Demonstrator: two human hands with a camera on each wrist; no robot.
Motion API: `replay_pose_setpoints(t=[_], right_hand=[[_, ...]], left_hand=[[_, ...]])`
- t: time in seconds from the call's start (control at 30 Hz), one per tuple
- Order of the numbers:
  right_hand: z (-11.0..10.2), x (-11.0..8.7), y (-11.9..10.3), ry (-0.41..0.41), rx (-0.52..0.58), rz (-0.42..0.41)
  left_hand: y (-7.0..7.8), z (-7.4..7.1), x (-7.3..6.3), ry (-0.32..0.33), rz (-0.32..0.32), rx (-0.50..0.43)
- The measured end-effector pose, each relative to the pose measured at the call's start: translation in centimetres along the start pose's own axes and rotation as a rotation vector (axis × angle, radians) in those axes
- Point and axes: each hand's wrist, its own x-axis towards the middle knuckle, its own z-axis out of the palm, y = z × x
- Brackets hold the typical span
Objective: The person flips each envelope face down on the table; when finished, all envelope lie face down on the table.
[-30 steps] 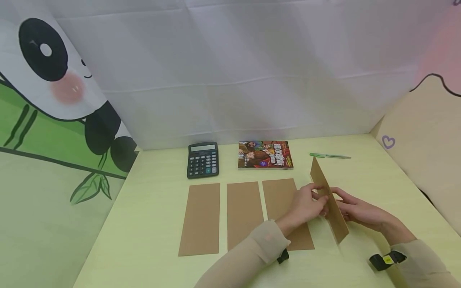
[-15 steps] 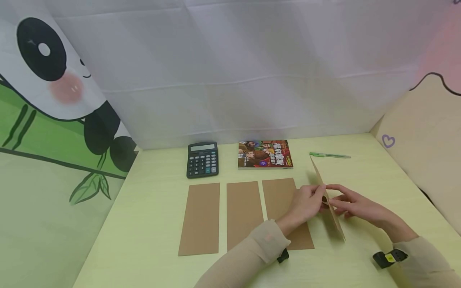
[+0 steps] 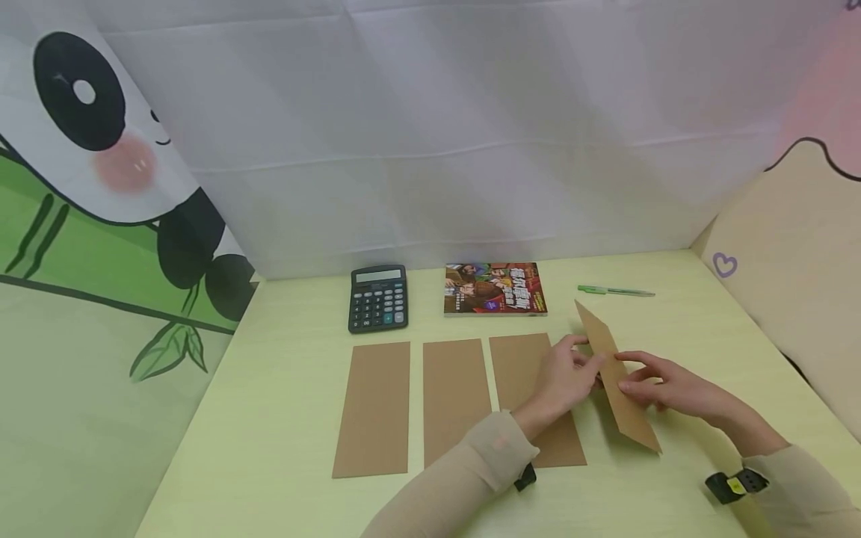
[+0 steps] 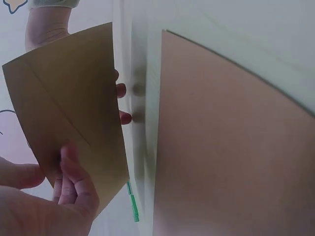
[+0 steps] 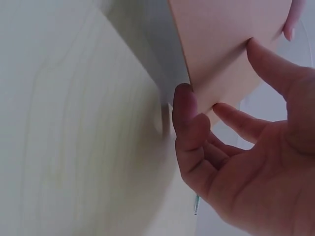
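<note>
A thin rectangular cardboard sheet is tilted up on its long side above the table, right of three flat cardboard pieces. My left hand holds it from the left; in the left wrist view that hand's fingers lie against the sheet's face, and a straight crease line crosses it. My right hand holds it from the right. In the right wrist view, thumb and a fingertip touch the face of the sheet, while other fingers curl at its lower edge.
Flat on the table lie a left cardboard piece, a middle piece and a right piece partly under my left forearm. Behind them are a calculator, a book and a green pen. A white cloth hangs behind the table.
The sheet has turned from steep, through nearly edge-on, to leaning so its right-hand face shows. Both hands have shifted their fingers slightly on it; the flat pieces stay where they were.
</note>
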Motion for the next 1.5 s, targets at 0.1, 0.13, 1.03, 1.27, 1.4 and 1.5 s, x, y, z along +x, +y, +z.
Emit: replay_pose_setpoints(t=[0.1,0.13,1.03,1.27,1.4,1.5], right_hand=[[0.0,0.0,0.0,0.017,-0.033,0.003],[0.0,0.0,0.0,0.024,-0.047,0.004],[0.3,0.1,0.8,0.154,-0.436,-0.059],[0.4,0.2,0.8,0.154,-0.451,-0.050],[0.6,0.3,0.8,0.163,-0.445,-0.035],[0.8,0.4,0.7,0.176,-0.458,-0.047]], left_hand=[[-0.2,-0.1,0.0,0.012,-0.015,0.005],[-0.3,-0.2,0.1,0.012,-0.023,0.012],[-1.2,-0.2,-0.5,-0.139,-0.117,0.539],[-0.9,0.0,-0.5,-0.135,-0.140,0.595],[-1.1,0.1,-0.4,-0.147,-0.142,0.640],[-1.3,0.1,-0.2,-0.151,-0.139,0.666]])
